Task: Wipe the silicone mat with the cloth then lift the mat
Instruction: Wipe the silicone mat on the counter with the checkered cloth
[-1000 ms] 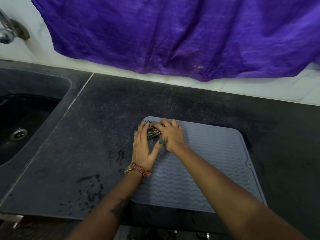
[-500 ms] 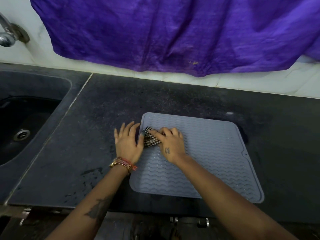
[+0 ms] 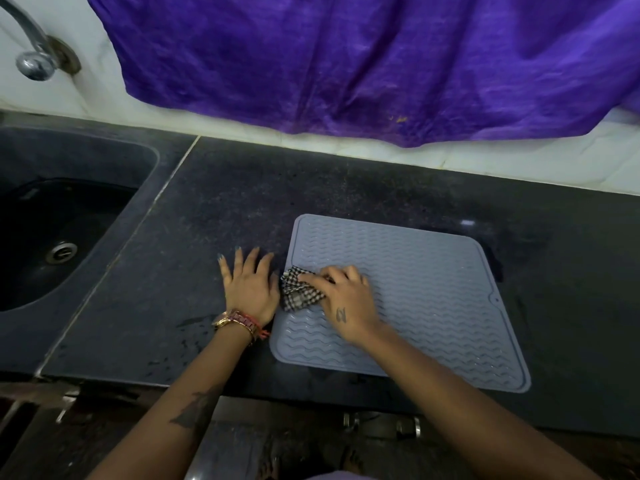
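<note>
A grey silicone mat (image 3: pixel 433 289) with wavy ridges lies flat on the dark counter (image 3: pixel 277 202). A bunched black-and-white checked cloth (image 3: pixel 298 292) sits at the mat's left edge. My right hand (image 3: pixel 343 299) grips the cloth with curled fingers and presses it onto the mat. Flat on the counter just left of the mat lies my left hand (image 3: pixel 249 285), fingers spread and straight, its thumb side close to the cloth.
A dark sink (image 3: pixel 52 237) with a drain is set into the counter at the left, a metal tap (image 3: pixel 34 46) above it. Purple fabric (image 3: pixel 346 64) hangs over the white wall behind. Wet spots mark the counter near the front edge.
My left hand slid off the mat's left edge onto the counter. My right hand drew the cloth back toward me along the mat's left side.
</note>
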The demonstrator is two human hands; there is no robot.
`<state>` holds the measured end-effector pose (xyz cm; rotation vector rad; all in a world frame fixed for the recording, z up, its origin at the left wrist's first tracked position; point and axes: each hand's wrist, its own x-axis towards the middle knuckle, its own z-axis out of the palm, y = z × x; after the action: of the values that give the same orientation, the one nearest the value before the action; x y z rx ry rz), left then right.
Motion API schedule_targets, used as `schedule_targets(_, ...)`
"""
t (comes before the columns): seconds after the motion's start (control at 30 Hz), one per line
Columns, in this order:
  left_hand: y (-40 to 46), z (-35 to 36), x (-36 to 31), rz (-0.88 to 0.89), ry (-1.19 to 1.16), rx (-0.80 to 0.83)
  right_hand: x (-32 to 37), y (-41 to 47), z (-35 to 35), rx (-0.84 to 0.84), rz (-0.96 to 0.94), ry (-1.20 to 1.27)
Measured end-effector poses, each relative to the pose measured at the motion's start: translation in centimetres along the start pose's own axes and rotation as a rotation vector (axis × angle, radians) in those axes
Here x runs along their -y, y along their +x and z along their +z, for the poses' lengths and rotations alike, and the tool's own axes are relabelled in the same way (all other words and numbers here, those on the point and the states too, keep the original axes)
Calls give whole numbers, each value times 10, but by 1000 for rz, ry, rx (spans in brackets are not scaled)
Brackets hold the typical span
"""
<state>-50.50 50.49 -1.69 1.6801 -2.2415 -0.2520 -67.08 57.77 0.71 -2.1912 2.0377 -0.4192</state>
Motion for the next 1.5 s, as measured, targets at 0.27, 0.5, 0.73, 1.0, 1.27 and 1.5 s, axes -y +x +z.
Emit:
schedule_targets(0.27, -2, -1, 8, 44, -53, 9, 20, -40, 0, -73, -46, 26)
schedule_targets(0.5, -1, -2, 10, 130, -30, 22, 28, -63, -2, -127, -157, 22)
schedule_targets(0.73, 4, 1, 7, 159, 2, 54, 33, -76, -6, -115, -237, 43)
schedule_targets(1.0, 2, 6, -5, 187, 4, 69, 13, -103, -7, -149, -197, 120)
schedule_targets(1.27, 3, 12, -29, 209, -10, 83, -14, -125, -16, -125, -185, 120)
schedule_targets(1.5, 0, 20, -43, 239, -32, 109, -29, -135, -17, -191, -127, 73)
